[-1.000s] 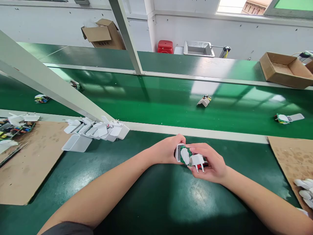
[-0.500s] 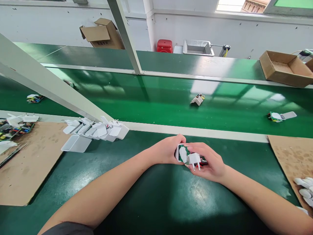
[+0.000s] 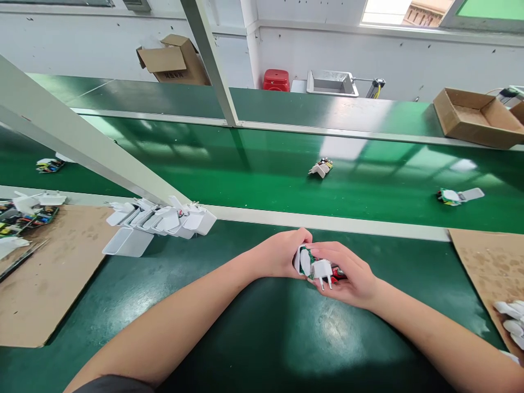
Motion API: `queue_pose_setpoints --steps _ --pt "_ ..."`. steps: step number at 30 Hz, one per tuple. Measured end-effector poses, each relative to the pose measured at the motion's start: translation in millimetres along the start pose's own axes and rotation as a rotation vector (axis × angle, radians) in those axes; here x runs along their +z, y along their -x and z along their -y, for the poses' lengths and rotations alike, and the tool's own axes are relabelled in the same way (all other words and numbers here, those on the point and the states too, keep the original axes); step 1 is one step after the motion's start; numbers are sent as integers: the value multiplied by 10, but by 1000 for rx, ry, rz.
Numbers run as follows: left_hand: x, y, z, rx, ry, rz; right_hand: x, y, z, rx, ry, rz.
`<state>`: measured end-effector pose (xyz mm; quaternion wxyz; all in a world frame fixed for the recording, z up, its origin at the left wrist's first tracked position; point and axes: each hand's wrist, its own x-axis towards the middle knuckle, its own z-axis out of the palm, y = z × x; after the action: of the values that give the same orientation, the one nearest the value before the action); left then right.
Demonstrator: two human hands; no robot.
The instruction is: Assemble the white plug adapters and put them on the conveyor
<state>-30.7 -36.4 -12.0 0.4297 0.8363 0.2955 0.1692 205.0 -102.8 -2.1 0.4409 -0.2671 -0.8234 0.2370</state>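
Belt charger (image 3: 320, 168) slid left, hands (image 3: 282, 254) clasping opened plug (image 3: 322, 270)

White plastic casings (image 3: 159, 221) sit stacked on my bench (image 3: 262, 349), beside a cardboard sheet (image 3: 49, 278). Past the conveyor belt (image 3: 254, 169), a carton (image 3: 174, 61), a red stool (image 3: 276, 80) and a steel sink (image 3: 331, 83) stand by the wall; a cardboard tray (image 3: 477, 117) sits far right.

Smooth, glossy white plastic plug housing (image 3: 322, 268)
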Motion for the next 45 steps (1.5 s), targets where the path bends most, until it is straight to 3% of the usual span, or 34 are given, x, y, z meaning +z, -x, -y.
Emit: queue_pose_setpoints --steps 31,38,45 --pt "10 11 -8 13 1 -10 11 42 10 -63 45 19" --pt "-46 15 -9 -71 182 9 7 7 2 -30 30 -81" --pt "-86 28 16 -60 354 12 25 5 -19 -14 16 -126"
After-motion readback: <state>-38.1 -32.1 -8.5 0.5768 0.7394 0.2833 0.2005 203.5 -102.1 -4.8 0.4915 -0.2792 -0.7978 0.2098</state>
